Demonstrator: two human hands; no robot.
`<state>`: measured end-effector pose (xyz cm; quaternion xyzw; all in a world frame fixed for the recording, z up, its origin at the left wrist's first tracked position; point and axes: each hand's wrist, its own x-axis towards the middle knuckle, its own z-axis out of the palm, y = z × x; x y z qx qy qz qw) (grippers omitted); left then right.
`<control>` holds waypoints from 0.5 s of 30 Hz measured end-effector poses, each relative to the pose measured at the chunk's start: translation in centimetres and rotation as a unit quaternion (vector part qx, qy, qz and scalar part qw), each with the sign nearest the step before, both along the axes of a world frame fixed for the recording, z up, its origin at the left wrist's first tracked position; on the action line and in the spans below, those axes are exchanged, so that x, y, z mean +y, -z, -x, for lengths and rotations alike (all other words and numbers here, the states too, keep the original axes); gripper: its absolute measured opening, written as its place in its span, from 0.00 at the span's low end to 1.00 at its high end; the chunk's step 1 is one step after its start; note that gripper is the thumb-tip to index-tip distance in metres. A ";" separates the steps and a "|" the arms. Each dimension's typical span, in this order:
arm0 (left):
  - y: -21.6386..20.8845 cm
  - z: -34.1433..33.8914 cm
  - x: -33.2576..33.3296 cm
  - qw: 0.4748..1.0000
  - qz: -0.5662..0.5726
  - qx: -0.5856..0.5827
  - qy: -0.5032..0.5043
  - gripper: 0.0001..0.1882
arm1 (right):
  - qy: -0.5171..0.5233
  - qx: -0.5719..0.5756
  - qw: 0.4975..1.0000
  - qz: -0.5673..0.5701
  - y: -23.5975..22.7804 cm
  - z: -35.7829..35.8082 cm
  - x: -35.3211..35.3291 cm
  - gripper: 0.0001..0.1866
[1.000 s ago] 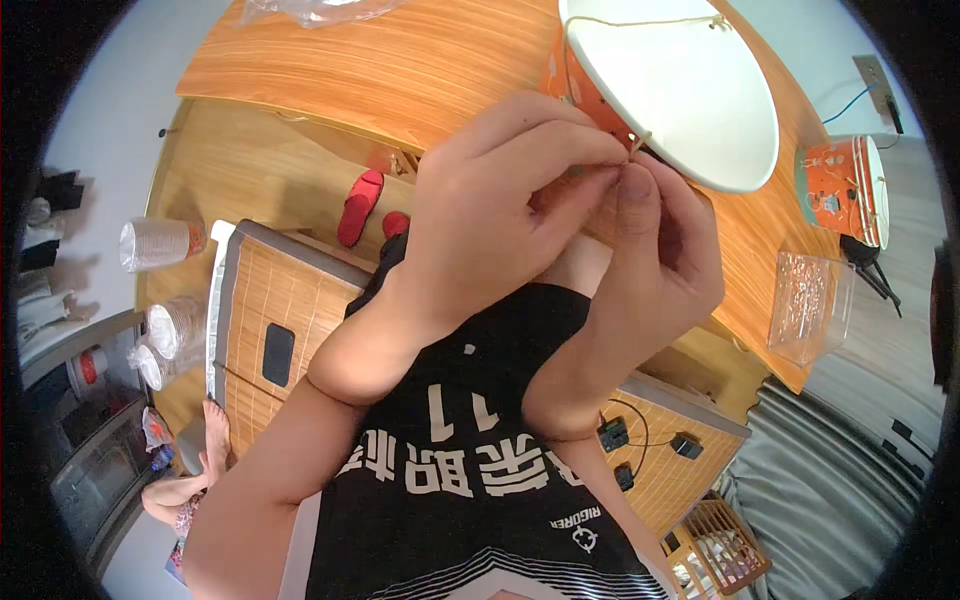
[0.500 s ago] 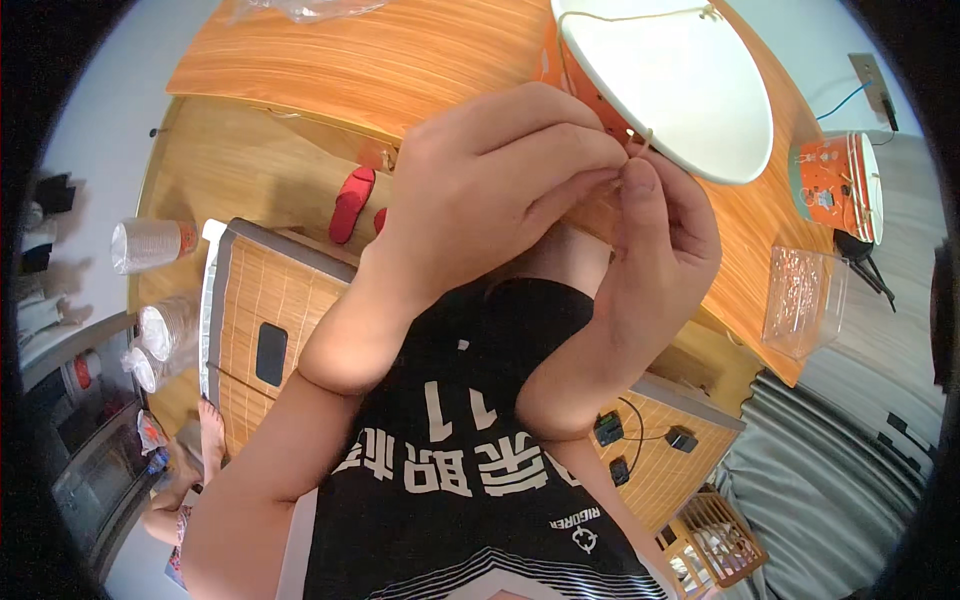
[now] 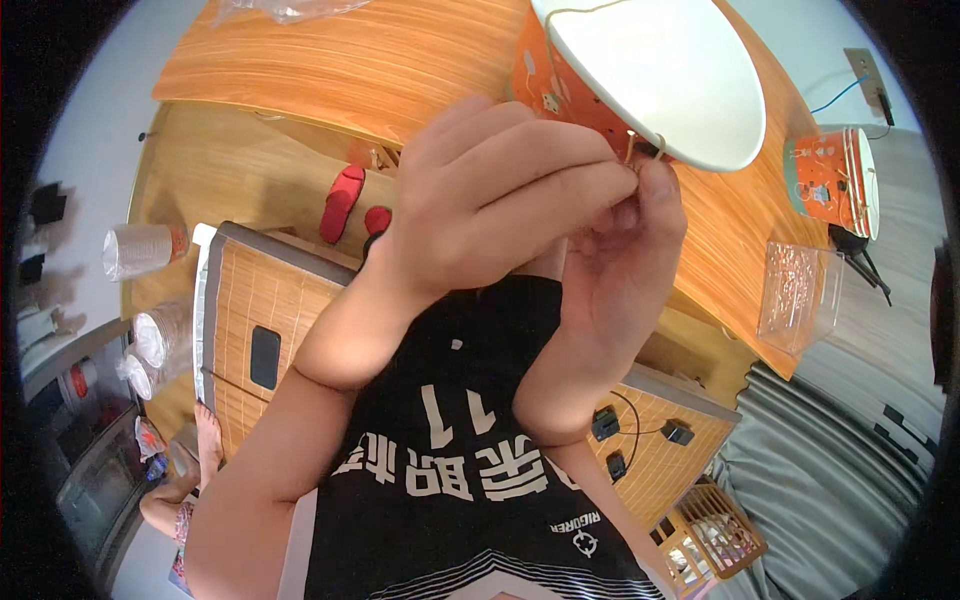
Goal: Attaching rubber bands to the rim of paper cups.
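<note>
An orange paper bucket [image 3: 560, 85] with a white inside leans tilted on the wooden table, its mouth facing up and right. A thin beige cord [image 3: 660, 143] comes out through the bucket's side just under the rim and forms a small loop; more of it runs across the mouth at the far edge. My left hand [image 3: 500, 190] reaches over from the left, thumb and fingers pinched at the cord's end. Right beside it, my right hand [image 3: 625, 250] is closed too, thumb tip against the cord. The fingertips of both hands meet below the rim and partly hide the cord.
Stacked orange buckets [image 3: 835, 180] stand at the table's right edge, near a clear plastic box [image 3: 798, 295] of small pieces. Clear plastic film [image 3: 290, 8] lies at the far left. Wrapped white stacks [image 3: 140, 250] and red slippers [image 3: 342, 203] are on the floor. Another person's foot [image 3: 208, 430] shows lower left.
My right hand has turned, and its fingers have drawn in toward the left fingertips. The cord loop by the rim stands out more. The bucket appears shifted slightly left and up.
</note>
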<state>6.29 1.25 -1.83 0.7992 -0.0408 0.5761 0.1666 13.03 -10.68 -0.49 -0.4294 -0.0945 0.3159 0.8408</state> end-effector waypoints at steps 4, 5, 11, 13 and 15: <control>-0.2 0.4 1.0 0.999 -0.047 0.017 0.010 0.12 | -0.031 -0.006 0.998 0.045 -0.6 -0.6 -0.1 0.08; -0.3 0.4 1.2 0.998 -0.060 0.020 0.020 0.13 | -0.047 0.008 0.997 0.057 -0.8 -0.8 -0.2 0.07; -0.4 0.0 1.7 0.993 -0.115 0.001 0.041 0.16 | -0.125 0.094 0.987 0.033 -1.9 -1.1 -0.8 0.07; -0.5 -0.3 1.9 0.989 -0.137 -0.025 0.042 0.17 | -0.134 0.125 0.983 0.012 -2.1 -1.1 -1.0 0.07; -0.6 -0.3 2.1 0.990 -0.134 0.004 0.047 0.17 | -0.133 0.158 0.978 -0.002 -2.3 -1.2 -1.1 0.08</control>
